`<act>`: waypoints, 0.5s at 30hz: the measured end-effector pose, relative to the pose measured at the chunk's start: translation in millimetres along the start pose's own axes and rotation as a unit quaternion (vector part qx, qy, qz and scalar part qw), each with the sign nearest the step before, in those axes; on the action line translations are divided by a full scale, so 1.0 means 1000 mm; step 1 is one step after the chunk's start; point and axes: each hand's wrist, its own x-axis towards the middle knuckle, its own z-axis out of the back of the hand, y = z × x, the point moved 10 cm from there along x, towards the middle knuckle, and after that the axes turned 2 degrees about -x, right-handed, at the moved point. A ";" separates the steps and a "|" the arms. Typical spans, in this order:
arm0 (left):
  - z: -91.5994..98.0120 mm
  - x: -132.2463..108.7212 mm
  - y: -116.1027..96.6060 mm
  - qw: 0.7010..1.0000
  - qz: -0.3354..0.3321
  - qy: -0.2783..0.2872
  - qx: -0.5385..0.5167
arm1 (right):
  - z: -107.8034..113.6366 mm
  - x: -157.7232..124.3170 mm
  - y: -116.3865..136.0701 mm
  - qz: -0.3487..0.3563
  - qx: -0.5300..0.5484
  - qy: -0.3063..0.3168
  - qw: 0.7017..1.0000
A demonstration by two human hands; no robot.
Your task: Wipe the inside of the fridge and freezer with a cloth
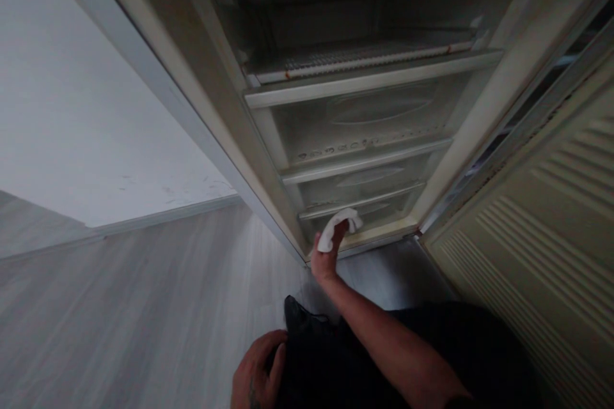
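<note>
Freezer (pixel 364 99) open at centre — my right hand (pixel 325 260) pinches a white cloth (pixel 333 232) at its bottom edge. My left hand (pixel 258 370) grips black fabric (pixel 307 351), lower left.

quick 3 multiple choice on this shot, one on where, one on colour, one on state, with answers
1. Where is the right hand with the white cloth?
a) on the top shelf
b) at the lower front of the freezer
c) on the floor

2. What colour is the fabric at the left hand?
a) red
b) yellow
c) black

3. The freezer door is:
a) shut
b) open
c) hidden

1: b, the cloth sits just above the bottom frame.
2: c, dark fabric shows beside the fingers.
3: b, its ribbed liner stands beside the exposed interior.
</note>
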 end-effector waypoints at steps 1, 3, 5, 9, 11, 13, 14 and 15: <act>0.000 0.000 0.000 1.000 0.001 0.002 -0.001 | -0.015 -0.016 0.017 0.003 0.005 0.038 0.999; 0.000 -0.001 0.002 1.000 0.008 0.004 0.001 | -0.036 -0.039 0.040 0.006 0.001 0.105 0.994; 0.000 -0.003 0.005 1.000 0.014 0.004 0.004 | -0.045 -0.051 0.047 0.008 -0.016 0.156 0.988; 0.001 -0.004 0.005 1.000 0.010 0.000 0.005 | -0.032 -0.041 0.020 0.038 -0.024 0.175 0.983; 0.003 -0.003 0.004 1.000 0.006 -0.006 0.004 | -0.009 -0.015 -0.009 0.018 -0.017 0.124 0.992; 0.004 -0.002 0.003 1.000 0.002 -0.009 0.005 | 0.022 0.020 -0.039 -0.024 -0.015 0.055 0.998; 0.004 -0.001 0.003 1.000 0.002 -0.010 0.007 | 0.036 0.038 -0.049 -0.031 -0.015 0.034 0.999; 0.004 -0.001 0.003 1.000 0.002 -0.010 0.009 | 0.046 0.056 -0.053 -0.024 -0.016 0.029 0.999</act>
